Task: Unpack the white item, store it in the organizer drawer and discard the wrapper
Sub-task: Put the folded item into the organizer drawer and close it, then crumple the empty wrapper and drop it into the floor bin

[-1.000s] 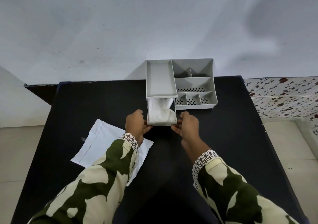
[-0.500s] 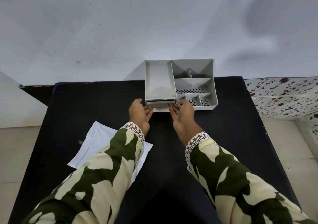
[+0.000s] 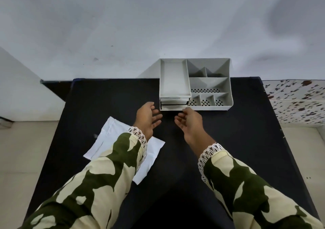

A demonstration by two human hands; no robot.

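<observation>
A black table (image 3: 246, 123) stands against a pale grey wall (image 3: 158, 17); beige floor (image 3: 26, 149) left, speckled tiles (image 3: 299, 102) right.

drawer (image 3: 174, 103) shut, hands (image 3: 147, 118) withdrawn

A plain domestic room is suggested: a black table (image 3: 237, 140) is set against a bare, scuffed white wall (image 3: 158, 26), a pale tiled floor (image 3: 26, 158) is seen beside it, and floral-patterned fabric (image 3: 299, 102) at its right edge.
</observation>
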